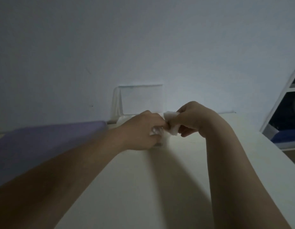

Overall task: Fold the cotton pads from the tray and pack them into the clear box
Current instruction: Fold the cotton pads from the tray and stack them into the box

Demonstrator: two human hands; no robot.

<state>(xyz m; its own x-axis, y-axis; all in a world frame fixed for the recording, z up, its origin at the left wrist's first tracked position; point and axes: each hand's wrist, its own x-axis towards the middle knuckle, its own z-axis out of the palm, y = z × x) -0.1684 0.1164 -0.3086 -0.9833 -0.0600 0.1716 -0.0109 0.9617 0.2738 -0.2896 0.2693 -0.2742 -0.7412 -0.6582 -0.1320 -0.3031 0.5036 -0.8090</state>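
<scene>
At the left of the bench [176,179] lies the purple tray [44,139], blurred. Your left hand [143,129] curls its fingers over the near edge of the clear box [140,100], whose lid stands open against the wall. Just to its right, your right hand [189,119] pinches a folded cotton pad [172,123] between thumb and fingers, close against the left hand's knuckles.

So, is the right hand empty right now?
No, the right hand pinches a white pad between thumb and fingers.
</scene>
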